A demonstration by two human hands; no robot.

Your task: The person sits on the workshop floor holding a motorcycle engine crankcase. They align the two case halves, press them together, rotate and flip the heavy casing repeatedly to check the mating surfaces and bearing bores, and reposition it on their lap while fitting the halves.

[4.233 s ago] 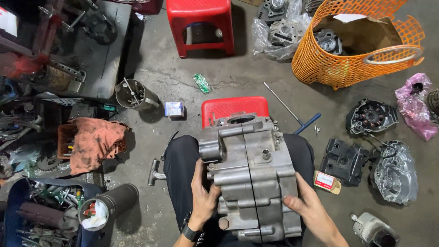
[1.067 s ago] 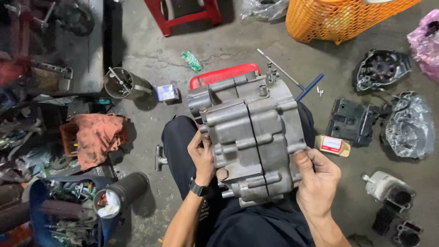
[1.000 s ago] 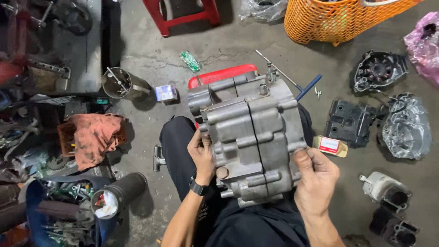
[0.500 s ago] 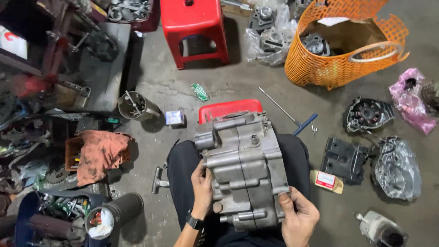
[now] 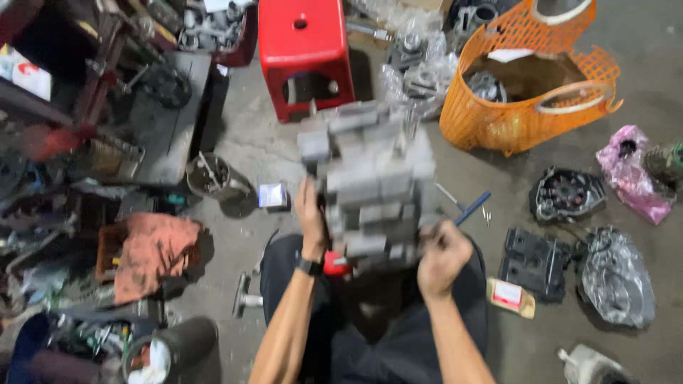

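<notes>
- Since half a second ago I see the engine case has come up off the lap, blurred with motion.
- My left hand is wrapped around the case's left edge; my right hand is clenched on its lower right corner.
- I judge the case heavy, stiff metal, likely oily; the two opposite edges look the safest hold.
- Left of the case lie an orange rag and a metal can.
- Right of it sit dark covers.
- Beyond the case stand a red stool and an orange basket.
</notes>
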